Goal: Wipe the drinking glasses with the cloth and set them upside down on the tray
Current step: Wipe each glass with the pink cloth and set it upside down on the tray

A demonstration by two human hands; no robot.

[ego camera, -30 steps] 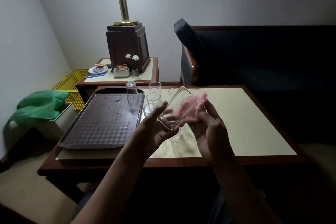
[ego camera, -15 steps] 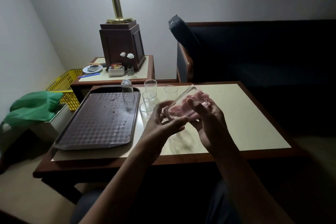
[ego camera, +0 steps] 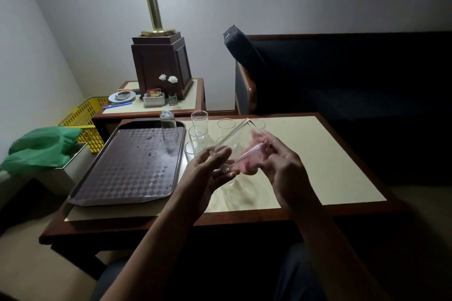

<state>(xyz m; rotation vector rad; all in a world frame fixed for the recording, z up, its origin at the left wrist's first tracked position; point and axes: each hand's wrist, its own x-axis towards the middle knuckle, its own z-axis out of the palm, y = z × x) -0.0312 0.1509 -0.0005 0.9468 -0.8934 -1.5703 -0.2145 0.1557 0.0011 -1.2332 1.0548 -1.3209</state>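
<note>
Since a second ago the pink cloth (ego camera: 254, 155) has dropped from the glass's far end to sit low against the right fingers, and the left thumb has come across the glass's near end. The left hand (ego camera: 210, 175) has its grip closed on the glass (ego camera: 232, 144), thumb over the lower end and fingers curled beneath. The glass is tilted, its other end raised toward the far side. The right hand (ego camera: 285, 166) has its grip curled round the bunched cloth and holds it against the glass; whether the cloth is inside the wall or behind it cannot be told. Both hands hover above the table (ego camera: 330, 154), near its middle. Just behind them several upright glasses (ego camera: 197, 132) stand clustered on the table. To their left lies the brown checkered tray (ego camera: 122, 168), spotted with water drops. One upturned glass (ego camera: 168, 127) stands at the tray's far right corner.
</note>
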